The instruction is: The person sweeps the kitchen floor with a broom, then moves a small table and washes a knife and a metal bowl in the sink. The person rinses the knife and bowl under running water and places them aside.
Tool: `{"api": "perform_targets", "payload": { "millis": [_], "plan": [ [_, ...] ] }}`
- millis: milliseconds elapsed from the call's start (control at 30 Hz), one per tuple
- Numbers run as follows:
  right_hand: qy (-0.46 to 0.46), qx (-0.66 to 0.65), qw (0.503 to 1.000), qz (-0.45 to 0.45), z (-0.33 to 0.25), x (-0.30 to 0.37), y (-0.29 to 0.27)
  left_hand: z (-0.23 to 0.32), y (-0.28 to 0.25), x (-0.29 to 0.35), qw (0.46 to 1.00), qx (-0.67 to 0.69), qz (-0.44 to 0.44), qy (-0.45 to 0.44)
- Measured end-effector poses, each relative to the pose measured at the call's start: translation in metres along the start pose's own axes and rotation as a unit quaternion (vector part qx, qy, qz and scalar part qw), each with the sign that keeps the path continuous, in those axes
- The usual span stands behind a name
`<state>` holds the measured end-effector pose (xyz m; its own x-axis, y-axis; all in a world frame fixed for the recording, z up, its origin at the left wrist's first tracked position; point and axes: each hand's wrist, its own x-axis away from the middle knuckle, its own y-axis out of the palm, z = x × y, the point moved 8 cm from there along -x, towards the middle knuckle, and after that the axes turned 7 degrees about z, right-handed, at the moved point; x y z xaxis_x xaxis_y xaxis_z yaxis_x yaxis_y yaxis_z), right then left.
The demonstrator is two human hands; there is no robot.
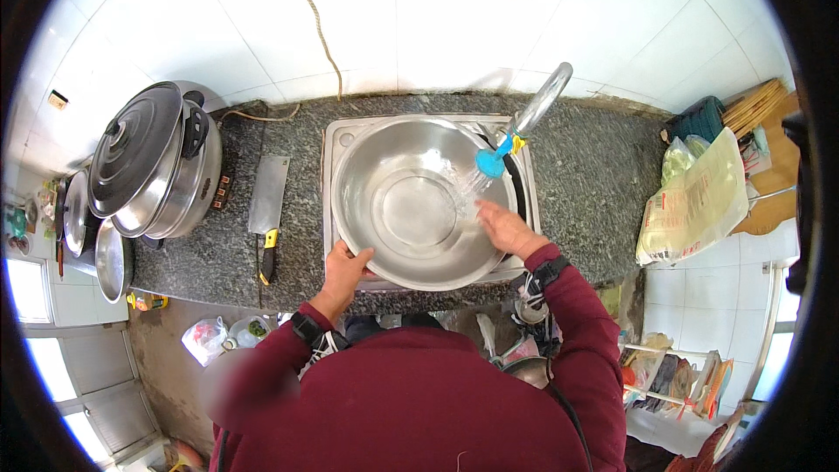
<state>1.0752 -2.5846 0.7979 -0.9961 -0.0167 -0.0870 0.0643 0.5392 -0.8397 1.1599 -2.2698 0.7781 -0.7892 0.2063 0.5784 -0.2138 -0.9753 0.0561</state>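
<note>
A large stainless steel basin point(376, 253) rests over the sink point(336, 153), with a little water in its bottom. My left hand point(345, 273) grips its near left rim, thumb on the rim and the other fingers partly hidden outside it. Over the basin's right side, my right hand point(507, 231) is held out with stretched fingers beside the running water point(476, 182); nothing shows in it. That water falls from a blue nozzle point(491, 163) on the curved metal faucet point(549, 92), just beyond my right fingertips.
On the granite counter point(594, 175), a cleaver point(269, 197) with a yellow and black handle lies left of the sink. Farther left stands a steel steamer pot point(188, 170) with a dark lid. A pale plastic bag point(695, 201) sits at the right end.
</note>
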Motion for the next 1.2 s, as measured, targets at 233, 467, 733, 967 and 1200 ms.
{"api": "perform_targets", "payload": {
  "millis": [233, 467, 733, 967, 1200],
  "plan": [
    [0.132, -0.135, 0.973, -0.135, -0.038, 0.040, 0.065, 0.038, -0.006, -0.023, 0.982, 0.039, 0.008, 0.185],
    [0.031, -0.146, 0.977, -0.150, -0.067, 0.025, 0.099, 0.076, -0.015, -0.034, 0.973, 0.014, -0.024, 0.229],
    [-0.104, 0.063, 0.968, -0.219, -0.067, 0.039, 0.125, 0.112, -0.020, -0.038, 0.971, -0.063, 0.000, 0.229],
    [-0.101, 0.333, 0.929, -0.127, -0.031, 0.009, 0.105, 0.122, -0.021, -0.056, 0.970, -0.074, -0.027, 0.230],
    [-0.233, 0.067, 0.957, -0.158, -0.086, 0.025, 0.161, 0.086, -0.018, 0.004, 0.953, -0.229, 0.050, 0.193]
  ]
}}
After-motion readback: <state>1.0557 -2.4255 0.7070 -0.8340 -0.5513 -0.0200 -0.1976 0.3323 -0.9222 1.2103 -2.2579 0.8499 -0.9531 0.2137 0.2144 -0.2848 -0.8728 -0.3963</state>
